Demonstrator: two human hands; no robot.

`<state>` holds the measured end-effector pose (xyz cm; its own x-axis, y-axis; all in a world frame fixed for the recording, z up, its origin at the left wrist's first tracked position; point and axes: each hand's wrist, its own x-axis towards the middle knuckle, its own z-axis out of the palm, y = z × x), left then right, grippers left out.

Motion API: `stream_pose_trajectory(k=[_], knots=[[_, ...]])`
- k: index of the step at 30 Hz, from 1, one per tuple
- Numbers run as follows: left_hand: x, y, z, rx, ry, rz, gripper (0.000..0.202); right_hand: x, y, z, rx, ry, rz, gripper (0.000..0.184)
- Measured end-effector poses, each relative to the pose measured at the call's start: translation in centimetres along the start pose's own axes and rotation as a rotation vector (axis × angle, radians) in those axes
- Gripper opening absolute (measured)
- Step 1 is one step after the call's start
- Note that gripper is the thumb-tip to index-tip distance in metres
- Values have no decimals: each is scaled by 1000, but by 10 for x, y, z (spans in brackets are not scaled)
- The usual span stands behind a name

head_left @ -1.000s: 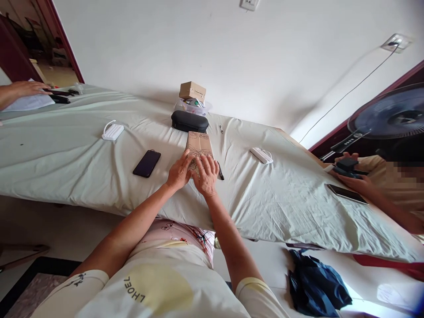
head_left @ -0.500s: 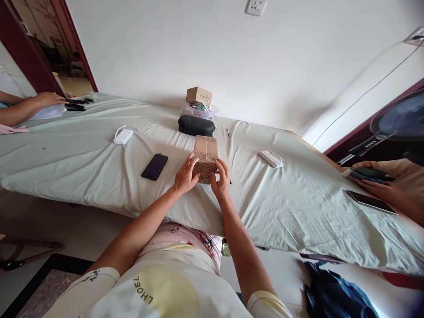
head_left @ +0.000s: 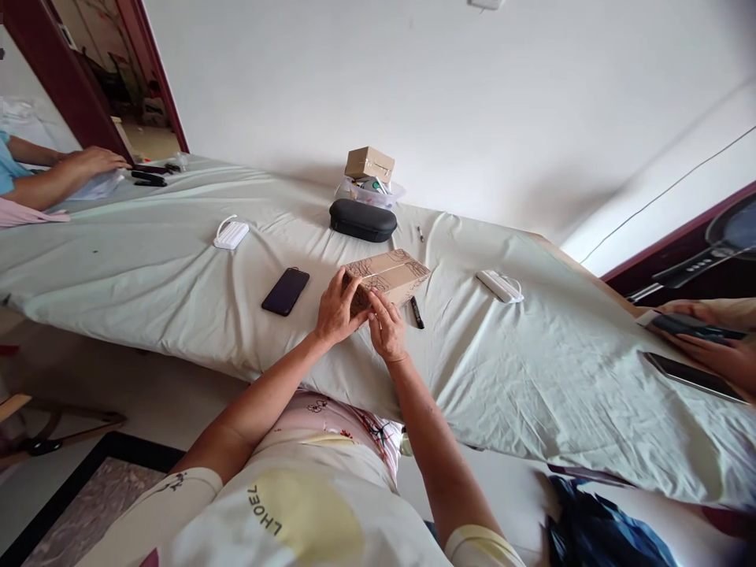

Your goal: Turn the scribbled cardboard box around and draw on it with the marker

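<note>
A brown cardboard box (head_left: 393,272) printed with dark scribbled lines lies at a slant on the cloth in front of me. My left hand (head_left: 338,309) grips its left end, fingers over the top edge and thumb low at the near side. Against the near face and top edge, my right hand (head_left: 387,323) presses with its fingers together; its thumb is mostly hidden. A light seam runs along the box's top. Just right of the box lies a black pen (head_left: 417,313). A dark phone (head_left: 286,291) rests to the left of my hands.
Behind the box are a black zip case (head_left: 362,220) and a plastic basket (head_left: 390,197) topped by a small carton (head_left: 369,163). White power banks (head_left: 231,234) (head_left: 501,286) lie on either side. Another person's hands (head_left: 94,163) are far left; others' hands (head_left: 709,335) hold something dark at right.
The box has turned from pointing away from me to slanting rightward. My left hand has kept to its left end, my right hand has shifted to the near face, and the pen shows fully.
</note>
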<state>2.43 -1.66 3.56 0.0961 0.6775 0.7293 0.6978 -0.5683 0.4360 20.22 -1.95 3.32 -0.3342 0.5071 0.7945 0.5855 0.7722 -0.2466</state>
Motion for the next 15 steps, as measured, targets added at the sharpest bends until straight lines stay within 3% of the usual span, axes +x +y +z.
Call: stream_pose_trajectory(k=[6, 15], knots=[[5, -5, 6, -9, 3, 11, 69, 2, 10, -3, -69, 96, 130, 50], [9, -26, -1, -149, -93, 63, 66, -11, 72, -29, -301, 310, 414, 50]])
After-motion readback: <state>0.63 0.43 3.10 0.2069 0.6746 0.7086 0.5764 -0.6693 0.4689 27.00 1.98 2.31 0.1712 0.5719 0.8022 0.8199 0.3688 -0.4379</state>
